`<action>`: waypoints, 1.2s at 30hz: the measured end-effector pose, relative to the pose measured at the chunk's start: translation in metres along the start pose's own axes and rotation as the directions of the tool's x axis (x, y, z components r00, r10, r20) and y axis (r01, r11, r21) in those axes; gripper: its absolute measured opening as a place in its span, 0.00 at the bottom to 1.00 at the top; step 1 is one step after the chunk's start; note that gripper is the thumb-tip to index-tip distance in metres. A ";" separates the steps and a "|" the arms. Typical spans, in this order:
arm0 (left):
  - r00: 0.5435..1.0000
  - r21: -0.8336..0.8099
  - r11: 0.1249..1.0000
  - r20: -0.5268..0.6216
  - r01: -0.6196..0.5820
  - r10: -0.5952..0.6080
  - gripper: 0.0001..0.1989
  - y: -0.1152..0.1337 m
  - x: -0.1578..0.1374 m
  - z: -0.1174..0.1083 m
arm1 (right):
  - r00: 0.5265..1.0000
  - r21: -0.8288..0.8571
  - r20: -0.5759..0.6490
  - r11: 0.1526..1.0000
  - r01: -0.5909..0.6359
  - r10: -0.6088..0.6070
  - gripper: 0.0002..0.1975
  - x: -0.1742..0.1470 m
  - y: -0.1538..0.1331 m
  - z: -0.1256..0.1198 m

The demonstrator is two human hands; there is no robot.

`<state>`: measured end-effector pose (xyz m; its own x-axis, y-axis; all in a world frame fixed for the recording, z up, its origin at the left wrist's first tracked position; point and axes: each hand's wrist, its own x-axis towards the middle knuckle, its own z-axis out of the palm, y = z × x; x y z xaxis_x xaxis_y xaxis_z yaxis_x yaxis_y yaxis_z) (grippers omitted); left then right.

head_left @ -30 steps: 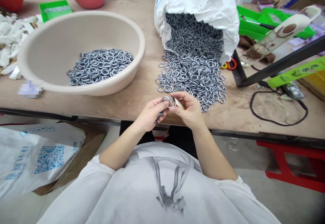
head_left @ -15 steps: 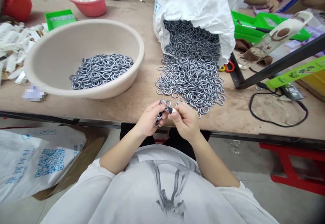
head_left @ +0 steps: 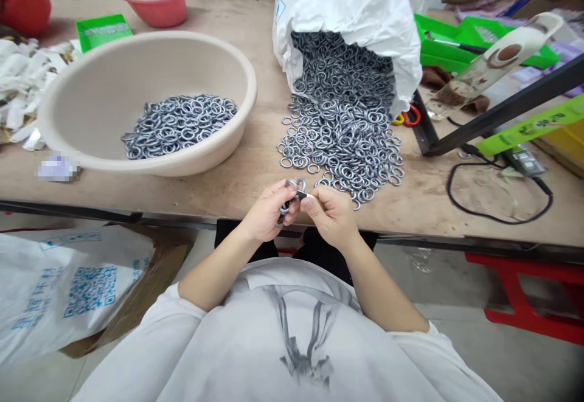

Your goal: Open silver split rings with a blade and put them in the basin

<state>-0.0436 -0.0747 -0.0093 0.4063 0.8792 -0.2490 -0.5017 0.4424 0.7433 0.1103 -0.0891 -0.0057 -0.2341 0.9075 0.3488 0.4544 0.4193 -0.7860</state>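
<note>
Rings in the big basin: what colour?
The rings are metallic grey, best seen in the head view.

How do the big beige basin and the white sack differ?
The basin looks smooth and firm, while the sack is crumpled. The basin's wide mouth faces up; the sack lies over, its mouth toward the table's near edge. The basin's grey rings lie inside it, whereas the sack's spill onto the table. Both contain many grey rings.

Shiny grey rings [head_left: 285, 208] bunched in left hand [head_left: 269, 211].
</note>
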 end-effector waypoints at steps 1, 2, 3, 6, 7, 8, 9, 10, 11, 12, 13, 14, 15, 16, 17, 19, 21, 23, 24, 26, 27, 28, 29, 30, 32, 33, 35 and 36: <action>1.000 -0.001 1.000 0.004 0.005 -0.005 0.18 0.001 0.000 0.000 | 1.000 0.029 0.005 0.999 -0.018 0.018 0.24 0.002 0.004 0.001; 1.000 -0.002 1.000 0.020 0.015 -0.015 0.18 0.001 -0.001 0.000 | 0.999 0.053 -0.006 0.998 -0.041 0.042 0.24 0.004 0.009 0.001; 0.998 0.001 1.000 0.049 0.029 -0.029 0.18 0.001 -0.003 0.001 | 0.997 0.078 -0.037 0.994 -0.071 0.074 0.25 0.007 0.014 0.000; 0.983 0.026 0.996 0.160 0.086 -0.089 0.17 0.001 -0.010 0.005 | 0.955 0.193 -0.207 0.966 -0.173 0.213 0.28 0.016 0.025 -0.006; 0.980 0.031 0.995 0.174 0.094 -0.098 0.17 0.001 -0.011 0.006 | 0.935 0.244 -0.245 0.950 -0.195 0.255 0.28 0.018 0.025 -0.008; 0.982 0.027 0.995 0.164 0.092 -0.095 0.17 0.001 -0.012 0.007 | 0.930 0.288 -0.239 0.935 -0.205 0.278 0.27 0.019 0.023 -0.009; 0.987 0.019 0.997 0.137 0.081 -0.083 0.16 0.000 -0.012 0.007 | 0.938 0.326 -0.211 0.924 -0.199 0.276 0.26 0.019 0.019 -0.010; 0.992 0.012 0.998 0.104 0.068 -0.069 0.16 0.000 -0.011 0.007 | 0.951 0.357 -0.167 0.915 -0.189 0.261 0.25 0.018 0.014 -0.009; 0.996 0.007 0.998 0.075 0.056 -0.057 0.16 0.000 -0.010 0.007 | 0.964 0.388 -0.116 0.904 -0.179 0.241 0.25 0.016 0.009 -0.007; 0.997 0.004 0.999 0.058 0.049 -0.049 0.16 -0.001 -0.009 0.006 | 0.972 0.419 -0.067 0.890 -0.178 0.226 0.25 0.014 0.004 -0.004; 0.998 0.003 0.999 0.050 0.044 -0.044 0.16 -0.001 -0.008 0.006 | 0.974 0.446 -0.029 0.875 -0.187 0.223 0.25 0.013 0.001 -0.001; 0.998 0.007 0.999 0.051 0.042 -0.043 0.16 -0.002 -0.008 0.006 | 0.973 0.466 -0.004 0.861 -0.203 0.231 0.24 0.012 0.000 0.003; 0.997 0.016 0.999 0.061 0.045 -0.046 0.16 -0.002 -0.008 0.006 | 0.968 0.478 -0.002 0.851 -0.218 0.250 0.23 0.011 0.001 0.006; 0.996 0.030 0.998 0.075 0.050 -0.053 0.16 -0.002 -0.008 0.007 | 0.962 0.480 -0.015 0.846 -0.231 0.272 0.22 0.011 0.003 0.008; 0.994 0.047 0.997 0.088 0.056 -0.060 0.16 -0.003 -0.008 0.007 | 0.956 0.476 -0.042 0.847 -0.236 0.290 0.22 0.011 0.006 0.010; 0.995 0.091 0.994 0.084 0.052 -0.060 0.15 -0.003 -0.008 0.007 | 0.946 0.447 -0.120 0.867 -0.219 0.301 0.23 0.012 0.010 0.010; 0.999 0.165 0.986 0.035 -0.011 0.005 0.15 -0.004 -0.007 0.006 | 0.949 0.368 -0.183 0.913 -0.175 0.256 0.20 0.012 0.010 0.006; 0.994 0.278 0.956 -0.012 -0.099 0.107 0.16 -0.006 -0.005 0.004 | 0.968 0.228 -0.193 0.967 -0.112 0.158 0.16 0.012 0.005 0.001; 0.989 0.329 0.935 -0.022 -0.133 0.148 0.17 -0.007 -0.004 0.003 | 0.977 0.162 -0.178 0.983 -0.086 0.115 0.14 0.012 0.002 -0.001; 0.984 0.377 0.913 -0.015 -0.157 0.176 0.18 -0.009 -0.003 0.001 | 0.985 0.123 -0.153 0.990 -0.064 0.083 0.14 0.012 0.000 -0.004; 0.986 0.369 0.917 0.000 -0.153 0.165 0.19 -0.009 -0.003 0.001 | 0.984 0.171 -0.148 0.983 -0.074 0.099 0.14 0.013 0.001 -0.005; 0.989 0.346 0.927 0.023 -0.147 0.148 0.20 -0.010 -0.003 0.000 | 0.981 0.254 -0.142 0.963 -0.090 0.130 0.16 0.013 0.003 -0.004; 0.990 0.313 0.940 0.049 -0.140 0.131 0.22 -0.010 -0.002 -0.001 | 0.978 0.352 -0.131 0.930 -0.109 0.164 0.17 0.014 0.006 -0.004; 0.991 0.276 0.953 0.073 -0.129 0.113 0.24 -0.010 -0.002 -0.001 | 0.974 0.447 -0.115 0.886 -0.126 0.196 0.17 0.014 0.010 -0.002; 0.993 0.215 0.972 0.093 -0.094 0.076 0.27 -0.011 0.000 0.000 | 0.967 0.581 -0.083 0.800 -0.150 0.241 0.17 0.014 0.015 0.001; 0.994 0.193 0.979 0.095 -0.071 0.053 0.29 -0.011 0.000 0.001 | 0.963 0.615 -0.071 0.772 -0.162 0.259 0.17 0.014 0.016 0.004; 0.995 0.161 0.987 0.095 -0.025 0.010 0.30 -0.011 0.002 0.003 | 0.952 0.644 -0.043 0.737 -0.205 0.302 0.17 0.012 0.016 0.010; 0.995 0.150 0.989 0.095 -0.008 -0.006 0.29 -0.011 0.002 0.005 | 0.945 0.647 -0.030 0.727 -0.230 0.326 0.18 0.011 0.015 0.012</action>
<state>-0.0337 -0.0784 -0.0153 0.4803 0.8555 -0.1935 -0.3846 0.4037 0.8301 0.1037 -0.0729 -0.0197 -0.0467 0.9950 0.0886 -0.1725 0.0793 -0.9818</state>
